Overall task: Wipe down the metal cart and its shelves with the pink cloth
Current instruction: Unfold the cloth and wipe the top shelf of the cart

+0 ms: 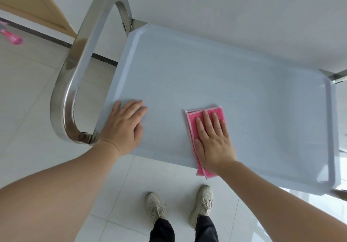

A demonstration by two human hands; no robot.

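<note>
The metal cart's top shelf [216, 76] fills the middle of the head view, pale grey with a raised rim. A curved steel handle [75, 76] loops off its left end. The folded pink cloth [195, 121] lies near the shelf's front edge, its lower end hanging over the rim. My right hand [214, 140] presses flat on the cloth with straight fingers. My left hand [124, 127] rests flat on the shelf's front left corner, fingers straight, holding nothing. The lower shelves are hidden under the top one.
White floor tiles [28, 91] surround the cart, and my two shoes [180, 206] stand just in front of it. A pink object [13, 38] lies on the floor at far left, beside a wooden door [37, 3]. A white wall [244, 7] runs behind the cart.
</note>
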